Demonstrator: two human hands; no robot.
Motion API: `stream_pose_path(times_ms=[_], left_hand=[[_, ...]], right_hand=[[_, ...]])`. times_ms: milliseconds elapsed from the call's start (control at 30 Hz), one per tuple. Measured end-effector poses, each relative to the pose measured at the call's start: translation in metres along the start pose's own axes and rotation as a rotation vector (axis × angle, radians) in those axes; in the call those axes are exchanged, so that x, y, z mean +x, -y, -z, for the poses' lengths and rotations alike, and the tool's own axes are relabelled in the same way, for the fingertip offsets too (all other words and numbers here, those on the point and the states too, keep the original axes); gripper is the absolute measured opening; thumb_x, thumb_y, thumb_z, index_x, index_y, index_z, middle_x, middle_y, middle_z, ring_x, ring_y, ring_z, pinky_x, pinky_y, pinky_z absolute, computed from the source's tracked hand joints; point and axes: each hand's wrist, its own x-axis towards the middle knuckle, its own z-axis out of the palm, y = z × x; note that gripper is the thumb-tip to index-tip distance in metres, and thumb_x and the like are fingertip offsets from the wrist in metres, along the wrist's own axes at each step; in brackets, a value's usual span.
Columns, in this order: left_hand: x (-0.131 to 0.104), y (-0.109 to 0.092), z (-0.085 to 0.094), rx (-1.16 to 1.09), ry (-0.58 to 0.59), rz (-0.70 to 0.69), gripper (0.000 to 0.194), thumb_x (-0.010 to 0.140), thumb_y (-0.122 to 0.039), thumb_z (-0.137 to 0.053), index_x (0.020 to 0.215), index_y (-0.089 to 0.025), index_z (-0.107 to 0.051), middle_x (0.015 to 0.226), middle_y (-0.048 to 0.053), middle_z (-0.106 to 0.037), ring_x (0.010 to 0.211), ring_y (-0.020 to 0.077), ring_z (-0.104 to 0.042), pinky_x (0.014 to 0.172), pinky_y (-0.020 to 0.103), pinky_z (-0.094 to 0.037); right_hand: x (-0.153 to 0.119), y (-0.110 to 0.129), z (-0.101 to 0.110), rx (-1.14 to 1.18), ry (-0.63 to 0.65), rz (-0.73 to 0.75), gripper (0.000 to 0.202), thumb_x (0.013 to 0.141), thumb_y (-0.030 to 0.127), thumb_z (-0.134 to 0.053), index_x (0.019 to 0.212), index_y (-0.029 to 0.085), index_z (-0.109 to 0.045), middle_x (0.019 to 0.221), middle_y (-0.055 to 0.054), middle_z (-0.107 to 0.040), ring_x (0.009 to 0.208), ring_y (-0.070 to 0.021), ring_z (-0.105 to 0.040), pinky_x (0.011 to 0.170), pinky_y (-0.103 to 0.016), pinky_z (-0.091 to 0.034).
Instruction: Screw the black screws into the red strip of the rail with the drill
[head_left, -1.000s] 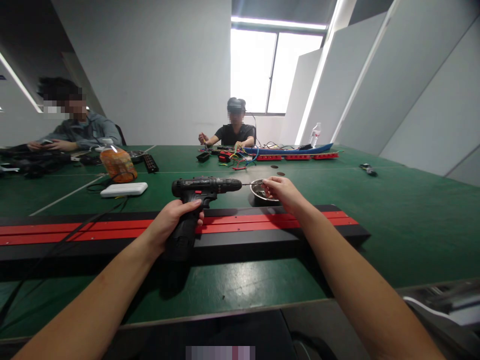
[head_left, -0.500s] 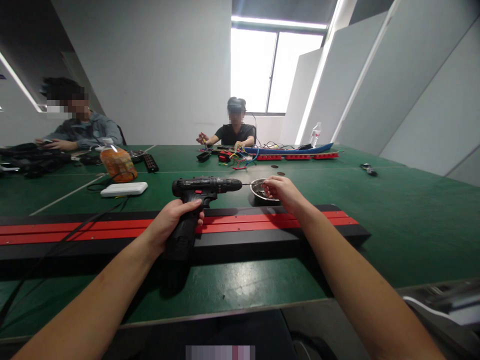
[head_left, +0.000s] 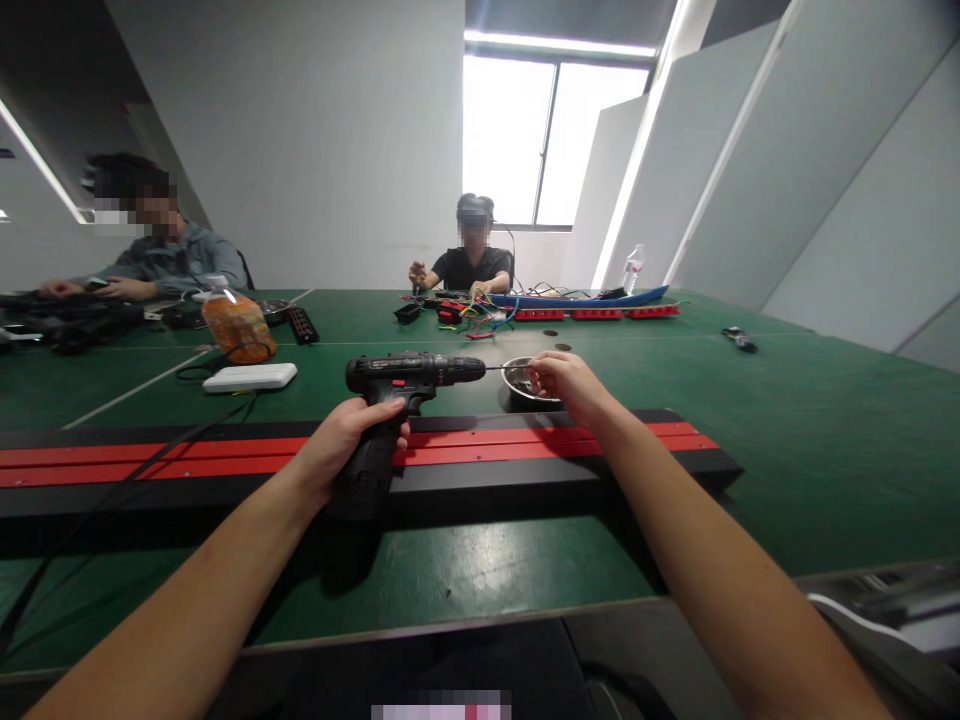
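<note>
My left hand is wrapped round the handle of a black power drill, its chuck pointing right. A thin bit sticks out of the chuck. At the bit's tip my right hand has its fingers pinched together; whatever is between them is too small to make out. Partly behind that hand stands a round metal bowl with small dark pieces inside. Beneath both hands a long black bar with red strips lies across the green table.
A white power bank and an orange bottle stand at left, near a black power strip. Across the table, two people sit by cables, red strips and a blue channel. A small dark object lies at right.
My hands and the drill have hardly moved. The far person's raised hand has shifted slightly to the right, and the person at left has moved a hand.
</note>
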Motion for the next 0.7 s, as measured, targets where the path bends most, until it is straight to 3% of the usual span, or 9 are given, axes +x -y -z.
stream_pose_path(times_ms=[700], left_hand=[[0.0029,0.0014,0.0016,-0.001,-0.001,-0.007,0.021,0.077,-0.028,-0.074,0.084,-0.010,-0.066,0.075,0.008,-0.068,0.058,0.0135,-0.065,0.049,0.019,-0.053]], right_hand=[[0.0014,-0.0019,0.0029,-0.016,0.011,-0.008,0.011,0.073,0.025,-0.066,0.070,0.017,-0.060,0.065,-0.001,-0.055,0.055,-0.0115,-0.048,0.051,-0.025,-0.036]])
